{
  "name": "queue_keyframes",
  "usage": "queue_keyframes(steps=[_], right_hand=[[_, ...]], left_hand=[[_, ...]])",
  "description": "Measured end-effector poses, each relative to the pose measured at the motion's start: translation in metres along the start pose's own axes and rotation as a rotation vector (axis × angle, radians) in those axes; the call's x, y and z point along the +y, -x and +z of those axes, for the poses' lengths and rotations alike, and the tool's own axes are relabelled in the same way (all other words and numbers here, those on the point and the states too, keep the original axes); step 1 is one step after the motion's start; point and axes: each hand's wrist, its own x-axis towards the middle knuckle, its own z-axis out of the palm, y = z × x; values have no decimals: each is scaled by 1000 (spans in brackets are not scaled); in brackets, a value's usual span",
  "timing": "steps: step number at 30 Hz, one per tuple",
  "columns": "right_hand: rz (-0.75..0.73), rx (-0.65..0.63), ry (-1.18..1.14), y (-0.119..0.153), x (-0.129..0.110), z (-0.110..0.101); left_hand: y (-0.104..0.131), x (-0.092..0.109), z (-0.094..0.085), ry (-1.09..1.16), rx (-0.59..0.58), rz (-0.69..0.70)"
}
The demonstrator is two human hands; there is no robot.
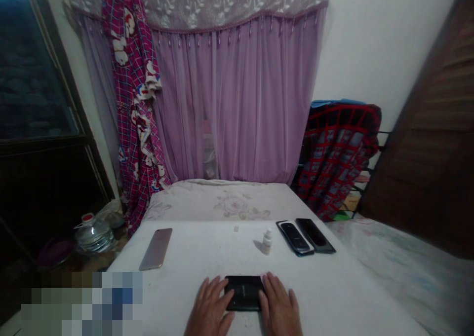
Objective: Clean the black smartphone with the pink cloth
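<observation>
A black smartphone (pixel 244 296) lies flat and crosswise on the white sheet at the near middle, its plain back with a small logo facing up. At its left end rests my left hand (pixel 212 306), fingers stretched out and fingertips touching the edge. My right hand (pixel 278 304) lies at the other end, fingers extended, partly covering the phone's corner. Neither hand is wrapped round it. Beyond the right hand stands a small white dropper-type bottle (pixel 267 242). A tiny pale square piece (pixel 236 229) lies farther back.
A rose-gold phone (pixel 157 248) lies at the left. Dark phones, one (pixel 295 237) beside another (pixel 314 235), lie at the right. Purple curtains (pixel 255 109) hang behind the white surface (pixel 192 257). A large water bottle (pixel 94 233) stands on the floor at left.
</observation>
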Motion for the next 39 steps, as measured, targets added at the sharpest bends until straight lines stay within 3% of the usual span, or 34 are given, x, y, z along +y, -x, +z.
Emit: queue_keyframes(steps=[5, 12, 15, 20, 24, 33, 39], right_hand=[[-32, -58, -42, -11, -7, -20], [-165, -261, -155, -38, -55, -62], [-223, -239, -241, -44, -62, -61], [-159, -115, -226, -43, -42, -64], [-140, -207, -140, -39, -36, -75], [-305, -273, -142, -44, -70, -59], [-402, -301, -176, -51, -83, -69]], left_hand=[[0, 22, 3, -33, 60, -53], [-1, 40, -18, 99, -117, -232], [-2, 39, -24, 153, -179, -247], [-5, 43, -30, 184, -215, -238], [-12, 49, -37, 206, -242, -280], [-7, 52, -39, 201, -286, -282], [-13, 52, -46, 246, -314, -280]])
